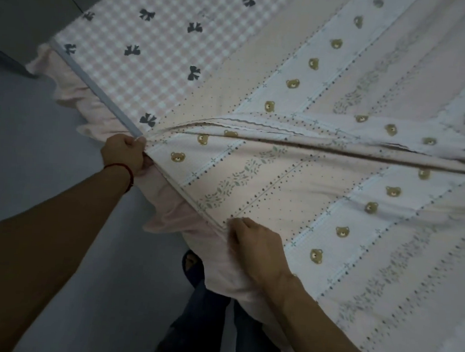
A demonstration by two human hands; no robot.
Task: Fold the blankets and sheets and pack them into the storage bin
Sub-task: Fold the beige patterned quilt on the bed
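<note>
A pink and white striped sheet with small bears and leaf sprigs (293, 185) lies spread over the bed, one part folded back over itself along a long crease running right. My left hand (126, 151) grips a corner of this sheet at the bed's edge. My right hand (251, 245) pinches the sheet's hem further along the same edge, fingers curled on the fabric. Beneath it a pink checked sheet with dark bows (141, 50) covers the far left of the bed. No storage bin is in view.
A pink ruffled bed skirt (76, 92) hangs along the bed's edge. Grey floor (48, 191) stretches to the left. My legs and a dark slipper (193, 266) stand against the bed. A dark piece of furniture (26, 13) sits at the top left.
</note>
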